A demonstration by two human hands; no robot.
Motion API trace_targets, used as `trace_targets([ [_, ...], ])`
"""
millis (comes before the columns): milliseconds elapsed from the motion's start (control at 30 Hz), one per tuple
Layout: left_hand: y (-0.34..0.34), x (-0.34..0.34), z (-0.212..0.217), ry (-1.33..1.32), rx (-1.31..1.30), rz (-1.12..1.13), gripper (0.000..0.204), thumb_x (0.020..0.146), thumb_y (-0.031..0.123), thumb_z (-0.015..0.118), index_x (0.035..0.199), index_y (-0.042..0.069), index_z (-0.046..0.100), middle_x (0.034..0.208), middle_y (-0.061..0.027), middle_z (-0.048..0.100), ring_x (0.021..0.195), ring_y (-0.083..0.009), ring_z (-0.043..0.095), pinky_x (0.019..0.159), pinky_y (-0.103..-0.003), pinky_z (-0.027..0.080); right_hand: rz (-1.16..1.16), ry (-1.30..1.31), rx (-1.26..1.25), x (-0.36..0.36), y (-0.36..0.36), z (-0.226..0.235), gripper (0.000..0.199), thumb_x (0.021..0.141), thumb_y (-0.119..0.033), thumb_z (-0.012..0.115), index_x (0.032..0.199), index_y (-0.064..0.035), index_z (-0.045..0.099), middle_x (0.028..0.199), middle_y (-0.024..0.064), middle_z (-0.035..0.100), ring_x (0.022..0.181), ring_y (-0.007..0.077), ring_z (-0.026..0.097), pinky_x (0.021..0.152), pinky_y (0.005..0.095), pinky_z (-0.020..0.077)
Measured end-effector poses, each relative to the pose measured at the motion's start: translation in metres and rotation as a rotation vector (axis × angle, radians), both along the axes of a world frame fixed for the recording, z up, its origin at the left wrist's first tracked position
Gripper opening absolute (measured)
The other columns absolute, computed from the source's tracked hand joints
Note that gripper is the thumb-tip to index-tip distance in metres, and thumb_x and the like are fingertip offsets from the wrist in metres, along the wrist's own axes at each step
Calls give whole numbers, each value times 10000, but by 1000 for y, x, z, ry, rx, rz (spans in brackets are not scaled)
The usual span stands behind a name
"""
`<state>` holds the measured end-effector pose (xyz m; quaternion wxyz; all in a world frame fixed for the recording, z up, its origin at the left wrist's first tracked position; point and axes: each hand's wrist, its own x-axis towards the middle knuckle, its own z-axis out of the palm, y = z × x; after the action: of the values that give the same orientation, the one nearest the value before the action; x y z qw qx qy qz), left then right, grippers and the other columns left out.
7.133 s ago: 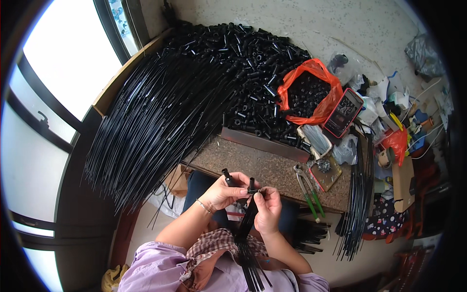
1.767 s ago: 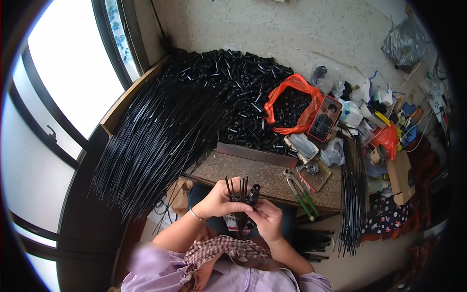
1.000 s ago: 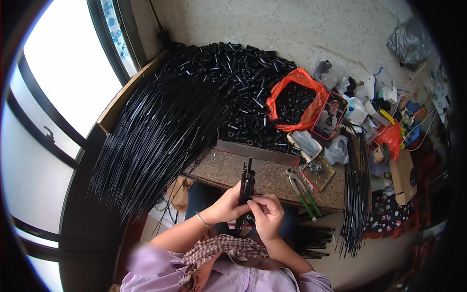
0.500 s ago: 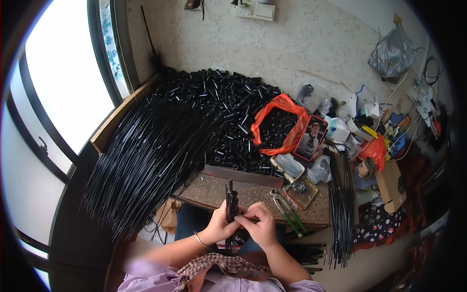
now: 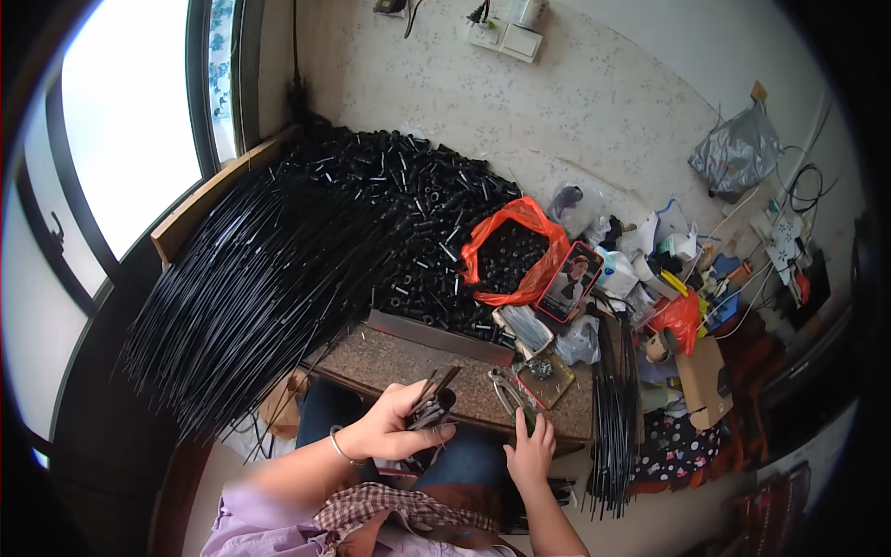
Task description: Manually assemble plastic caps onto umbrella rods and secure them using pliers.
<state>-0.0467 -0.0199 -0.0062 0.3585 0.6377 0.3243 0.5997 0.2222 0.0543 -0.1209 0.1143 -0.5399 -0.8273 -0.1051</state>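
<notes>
My left hand [image 5: 392, 429] is closed around a small bundle of thin black rods [image 5: 434, 401], with their ends sticking up past the fingers. A dark tube-like end shows among them; the lower part of the bundle is hard to make out. At the table's front edge my right hand [image 5: 532, 453] has its fingers stretched out and slightly spread over the green handles of the pliers [image 5: 506, 390]. The fingertips reach the handles and cover part of them. The metal jaws of the pliers lie on the speckled tabletop [image 5: 436, 364], beside a shallow tray [image 5: 548, 381] with small bits in it.
A large heap of black tubes [image 5: 408, 186] and a fan of long black rods [image 5: 251, 297] cover the left. An orange bag [image 5: 477, 239] of small black parts, a phone [image 5: 568, 281] and a hanging bundle of rods [image 5: 611, 436] stand to the right. A cardboard box [image 5: 703, 385] lies beyond.
My right hand has left the bundle and moved right to the pliers, its fingers opening out. My left hand keeps the rods, now tilted, slightly to the left. The whole view has shifted.
</notes>
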Motion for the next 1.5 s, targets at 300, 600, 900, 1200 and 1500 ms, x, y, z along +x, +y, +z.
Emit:
trace_targets([
  [300,18,-9,13,25,-43,68,877,554,176,861,1288,77,391,605,54,489,524,-14,448,485,-183,364,98,1506,-1261,-26,-21,68,169,733,5,574,895,-40,576,1073,70,479,895,188,526,741,329,432],
  [600,17,-23,17,86,31,373,1008,426,449,864,1236,22,443,713,5,578,601,-59,533,556,-206,425,624,175,277,-43,-59,175,183,569,-136,715,700,-67,607,1007,12,530,1036,330,425,830,447,355],
  [900,7,-14,26,-215,26,169,920,406,503,848,1108,9,516,769,14,535,667,-61,465,610,-201,407,560,1297,-1387,-30,-50,130,309,804,-308,622,840,-5,580,915,163,588,702,295,584,599,349,483],
  [1200,7,-18,28,16,137,296,874,410,453,860,1062,-19,518,606,54,476,554,-20,440,478,-170,317,582,714,-919,-66,-48,132,532,658,-101,728,1087,-3,430,670,40,560,498,117,523,507,236,433],
  [1500,2,-23,38,-268,-103,-80,660,434,353,894,913,9,599,660,40,510,581,-31,442,508,-198,341,457,1234,-1959,-51,-50,114,300,846,-189,612,1010,42,515,696,91,596,567,150,580,549,239,463],
])
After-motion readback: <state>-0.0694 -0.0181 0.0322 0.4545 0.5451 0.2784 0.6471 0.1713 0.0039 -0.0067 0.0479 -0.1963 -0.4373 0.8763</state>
